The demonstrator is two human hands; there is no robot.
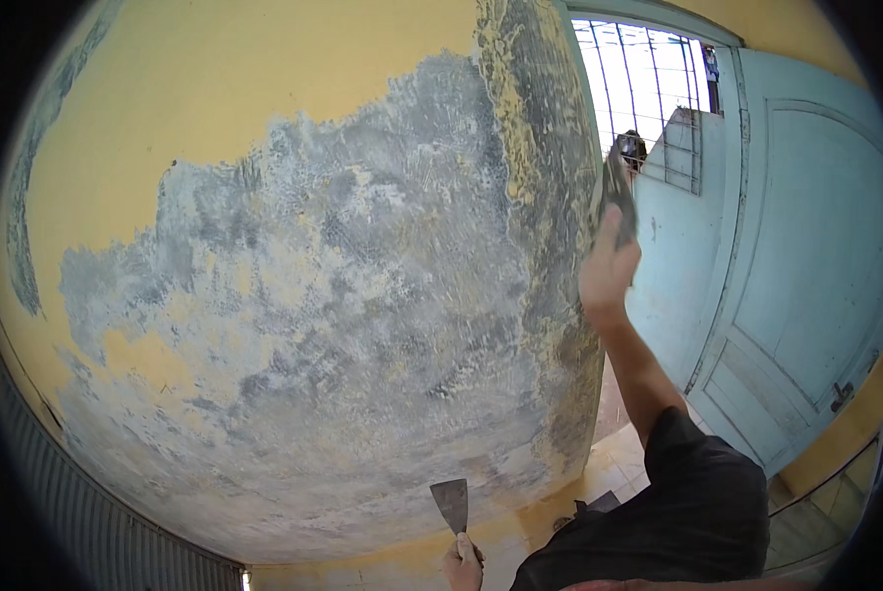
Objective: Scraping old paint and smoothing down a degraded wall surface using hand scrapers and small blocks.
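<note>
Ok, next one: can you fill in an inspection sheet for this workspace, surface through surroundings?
Surface: wall, yellow along the top, rough patchy grey below.
Job's things: scraper with a flat, flared blade; dark tool, blurred, exact kind unclear.
Clutter: dark item low by the sleeve, too unclear to name.
Hands: left hand grips the scraper; right hand, raised near the doorway edge, grips the dark tool.
Cables: nothing seen for certain.
Surroundings: pale blue door at right, metal bars beyond the doorway, corrugated grey panel lower left.
</note>
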